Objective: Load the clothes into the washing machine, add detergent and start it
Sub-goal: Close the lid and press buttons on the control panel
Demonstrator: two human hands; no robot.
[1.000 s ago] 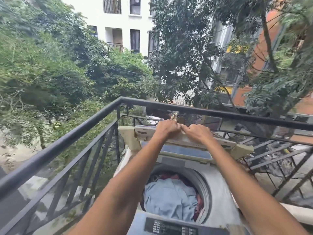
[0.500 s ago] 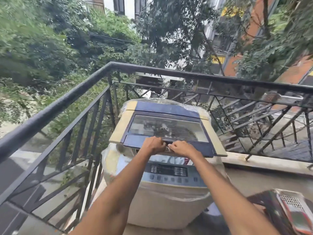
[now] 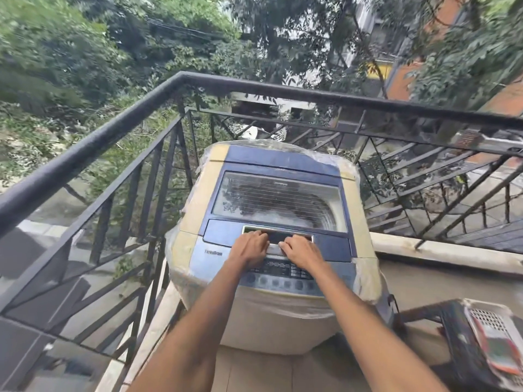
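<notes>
- Washing machine (image 3: 271, 250) in balcony corner, railing (image 3: 93, 142) running along its left and behind it.
- Lid (image 3: 278, 199) down flat on top of machine; control panel (image 3: 283, 274) along near edge, in front of lid.
- Left hand (image 3: 250, 247) and right hand (image 3: 301, 251) side by side at lid's front-edge handle (image 3: 278, 237), fingers bent onto it, wrists over control panel.
- Plastic wrap (image 3: 365, 275) around machine's sides.
- Basket (image 3: 486, 343) on floor to right of machine, nearer than it, apart from it.
- Trees (image 3: 85, 52) beyond railing; buildings (image 3: 410, 69) behind them at far right.
</notes>
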